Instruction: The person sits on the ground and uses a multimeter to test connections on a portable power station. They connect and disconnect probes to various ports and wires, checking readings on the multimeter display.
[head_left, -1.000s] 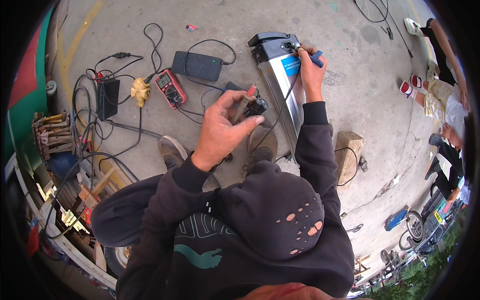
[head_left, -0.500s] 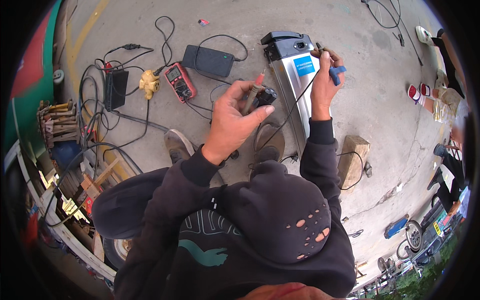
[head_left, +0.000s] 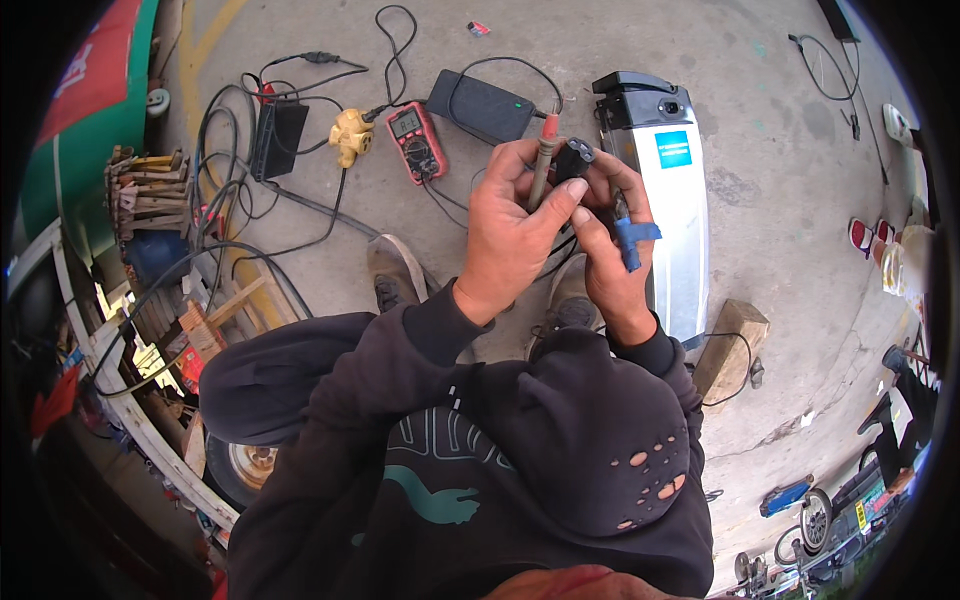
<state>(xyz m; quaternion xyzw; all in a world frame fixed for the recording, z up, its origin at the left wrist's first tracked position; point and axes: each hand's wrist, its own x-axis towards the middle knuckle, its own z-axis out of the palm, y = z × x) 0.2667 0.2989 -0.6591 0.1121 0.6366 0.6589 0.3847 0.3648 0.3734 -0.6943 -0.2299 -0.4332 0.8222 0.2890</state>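
Note:
My left hand [head_left: 512, 230] is closed around a red-tipped test probe [head_left: 543, 165] and a black cable connector [head_left: 573, 160] whose socket end faces up. Close against it on the right, my right hand [head_left: 618, 265] grips a second test probe wrapped in blue tape [head_left: 628, 236], its fingers near the connector. The tip of this second probe is hard to make out. A red multimeter [head_left: 419, 150] lies on the ground to the left, with leads running toward my hands. Beyond my hands rests a black charger brick [head_left: 480, 106] with a small green light.
A silver battery pack [head_left: 678, 230] with a black handle end lies right of my hands. Left are a yellow socket adapter [head_left: 350, 137], a black box [head_left: 278, 140] and tangled cables. A wooden block [head_left: 730, 350] sits at the right; other people's feet show at the far right.
My right hand has come from over the battery pack's handle end to beside my left hand, bringing the blue-taped probe. My left hand keeps the connector and red-tipped probe. The view has shifted.

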